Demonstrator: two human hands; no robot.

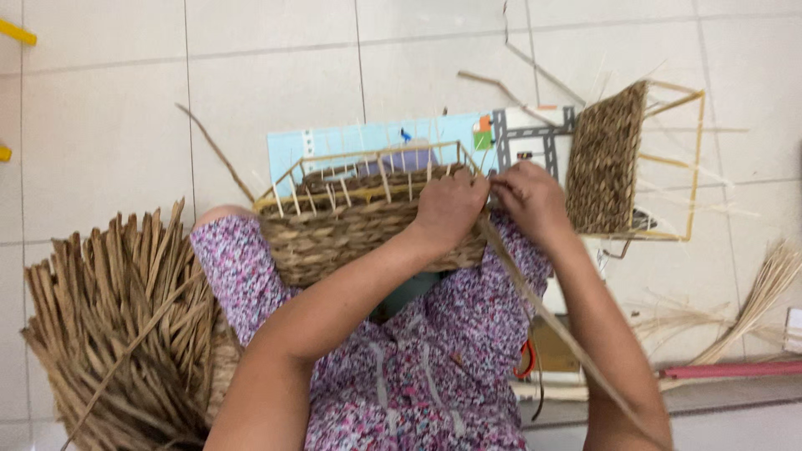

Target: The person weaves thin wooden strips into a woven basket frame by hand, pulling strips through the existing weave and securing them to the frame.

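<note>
Straw bundle lies at our left, within reach; the half-woven basket rests on our lap. Our left hand clamps its rim steady while our right hand pinches the weaving strand taut.

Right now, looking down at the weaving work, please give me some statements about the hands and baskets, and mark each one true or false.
1. Both hands meet at the right end of the half-woven basket. True.
2. The left hand holds a pair of scissors. False: it grips the basket's rim, and no scissors are in it.
3. A long flat fibre strip runs from the right hand down to the lower right. True.
4. The second basket frame is fully woven. False: only one side is woven, and bare sticks show on the right.
5. The bundle of dried fibre strips lies at the right. False: at the left.
</note>
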